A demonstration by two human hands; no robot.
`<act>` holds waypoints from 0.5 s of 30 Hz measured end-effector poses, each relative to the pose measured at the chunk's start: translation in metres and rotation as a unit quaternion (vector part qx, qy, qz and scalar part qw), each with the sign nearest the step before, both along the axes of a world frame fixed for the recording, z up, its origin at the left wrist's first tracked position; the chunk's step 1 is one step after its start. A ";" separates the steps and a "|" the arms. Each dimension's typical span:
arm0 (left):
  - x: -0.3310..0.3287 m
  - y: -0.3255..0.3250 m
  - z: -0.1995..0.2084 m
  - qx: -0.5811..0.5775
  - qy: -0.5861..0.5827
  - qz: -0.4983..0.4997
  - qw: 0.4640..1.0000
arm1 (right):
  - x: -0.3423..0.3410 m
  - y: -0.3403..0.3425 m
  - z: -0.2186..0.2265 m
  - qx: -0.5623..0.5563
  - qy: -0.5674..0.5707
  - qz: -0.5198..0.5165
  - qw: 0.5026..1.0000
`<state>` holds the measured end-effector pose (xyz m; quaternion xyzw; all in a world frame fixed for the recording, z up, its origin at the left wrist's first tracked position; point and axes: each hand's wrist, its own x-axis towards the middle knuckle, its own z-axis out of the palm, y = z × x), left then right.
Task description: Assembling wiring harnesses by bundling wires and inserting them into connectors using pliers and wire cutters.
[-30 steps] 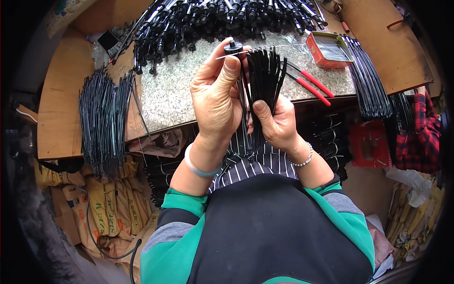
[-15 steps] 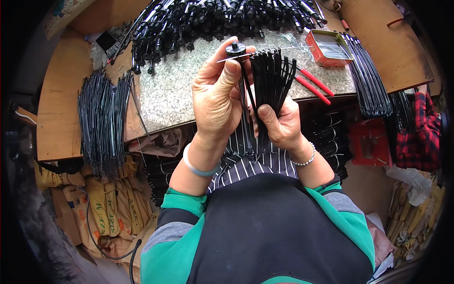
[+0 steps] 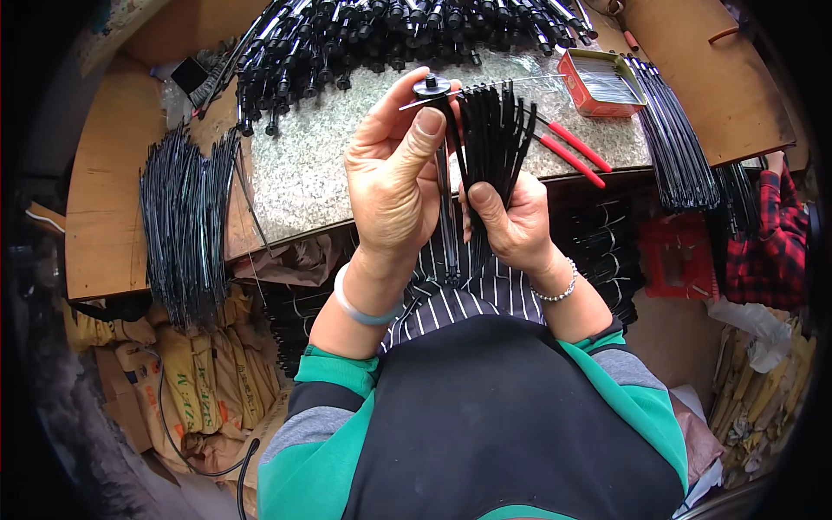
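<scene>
Between its thumb and fingers my left hand [image 3: 396,165] pinches a black round hub [image 3: 431,87] with a short peg on top. Thin dark ribs [image 3: 447,217], like umbrella ribs, hang below the hub. A fine metal wire [image 3: 537,80] runs from beside the hub through the upper ends of a fanned bundle of black ribs [image 3: 494,134]. My right hand [image 3: 517,221] is closed round that bundle lower down, thumb across its front. Both hands are raised in front of the table edge, close together. The fingers behind the bundle are partly hidden.
Dark rods pile up at the back [image 3: 373,35]. A rib stack [image 3: 186,225] overhangs the left edge, another [image 3: 680,143] the right. Red-handled pliers [image 3: 576,152] lie beside a red tin [image 3: 598,95] of thin pieces. At far right shows another person's checked sleeve [image 3: 771,251].
The rib bundle has shifted slightly left and its upper ends sit a little differently along the wire. My left hand has edged left; both hands keep their hold.
</scene>
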<state>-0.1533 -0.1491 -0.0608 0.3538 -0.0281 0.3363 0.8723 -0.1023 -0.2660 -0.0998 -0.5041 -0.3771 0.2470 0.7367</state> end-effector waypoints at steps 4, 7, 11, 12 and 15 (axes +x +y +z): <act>0.000 -0.005 0.002 0.004 0.013 0.028 1.000 | 0.001 -0.001 -0.002 -0.072 -0.018 -0.002 0.997; 0.003 -0.013 0.008 0.018 0.015 0.037 0.999 | 0.000 0.010 -0.005 0.020 -0.221 -0.137 0.965; 0.002 -0.015 0.008 0.036 0.011 0.027 0.999 | -0.002 0.013 -0.007 0.032 -0.169 -0.135 0.976; 0.002 -0.016 0.007 0.036 0.011 0.026 0.999 | -0.002 0.014 -0.008 0.032 -0.155 -0.134 0.978; 0.003 -0.019 0.007 0.047 0.026 0.052 0.997 | -0.003 0.019 -0.006 0.052 -0.153 -0.143 0.976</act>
